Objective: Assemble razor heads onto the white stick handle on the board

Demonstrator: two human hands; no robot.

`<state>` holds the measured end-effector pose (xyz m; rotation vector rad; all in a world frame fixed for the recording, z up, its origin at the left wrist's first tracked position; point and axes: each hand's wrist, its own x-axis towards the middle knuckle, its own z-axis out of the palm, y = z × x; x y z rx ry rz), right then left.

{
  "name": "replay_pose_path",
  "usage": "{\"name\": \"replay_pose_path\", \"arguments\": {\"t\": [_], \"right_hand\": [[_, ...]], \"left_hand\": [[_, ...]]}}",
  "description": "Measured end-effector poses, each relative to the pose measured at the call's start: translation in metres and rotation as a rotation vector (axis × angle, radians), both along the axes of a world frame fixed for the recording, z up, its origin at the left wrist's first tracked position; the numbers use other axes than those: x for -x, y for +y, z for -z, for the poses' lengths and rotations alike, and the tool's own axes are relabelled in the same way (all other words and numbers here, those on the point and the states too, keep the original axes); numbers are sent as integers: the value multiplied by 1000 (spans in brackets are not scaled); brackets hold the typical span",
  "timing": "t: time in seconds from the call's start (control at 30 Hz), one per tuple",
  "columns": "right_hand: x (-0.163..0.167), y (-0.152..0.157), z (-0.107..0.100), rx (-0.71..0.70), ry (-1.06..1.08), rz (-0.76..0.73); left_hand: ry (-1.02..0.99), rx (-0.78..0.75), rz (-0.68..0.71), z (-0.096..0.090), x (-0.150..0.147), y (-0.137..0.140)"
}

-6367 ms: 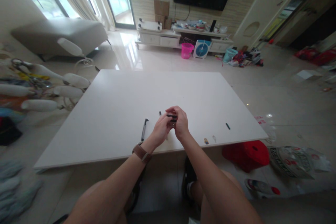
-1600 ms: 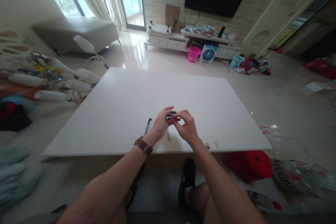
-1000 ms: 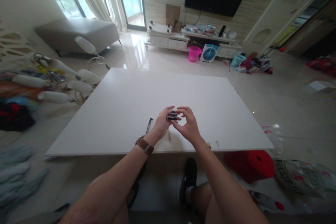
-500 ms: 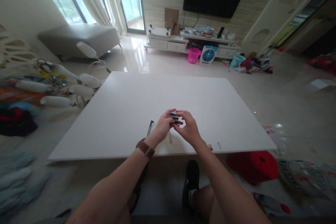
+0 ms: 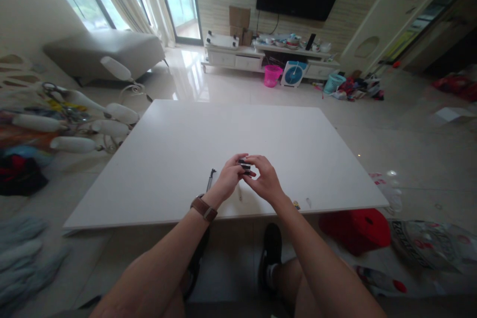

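Observation:
Above the near part of the white table (image 5: 179,144), both hands hold one small black-and-silver object (image 5: 245,166). It shows dark and light bands; its exact kind is too small to tell. My left hand (image 5: 230,176) is closed around its left side, thumb in front, with a brown-strapped watch (image 5: 203,207) on the wrist. My right hand (image 5: 266,179) grips the right side between curved fingers and thumb, and these partly cover the object. Beside my left wrist lies a thin black-and-silver tool (image 5: 210,179). A slim pale stick (image 5: 239,193) rests on the table below the hands.
Near the table's front edge lie a small yellowish piece (image 5: 296,204) and a small clear piece (image 5: 308,202). A red stool (image 5: 354,231) stands under the right front edge. To the left is a lamp with several white shades (image 5: 121,113).
The view has shifted slightly, so the scene sits a little further left. Both hands keep their hold on the small object, with almost no change in the fingers.

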<state>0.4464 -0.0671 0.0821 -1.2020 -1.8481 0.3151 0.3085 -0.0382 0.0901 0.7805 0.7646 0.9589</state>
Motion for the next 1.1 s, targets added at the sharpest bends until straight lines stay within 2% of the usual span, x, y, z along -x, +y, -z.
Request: {"name": "replay_pose_path", "arguments": {"t": [1.1], "right_hand": [[2, -2, -4, 12, -14, 3]], "left_hand": [[37, -11, 25, -1, 2, -3]]}}
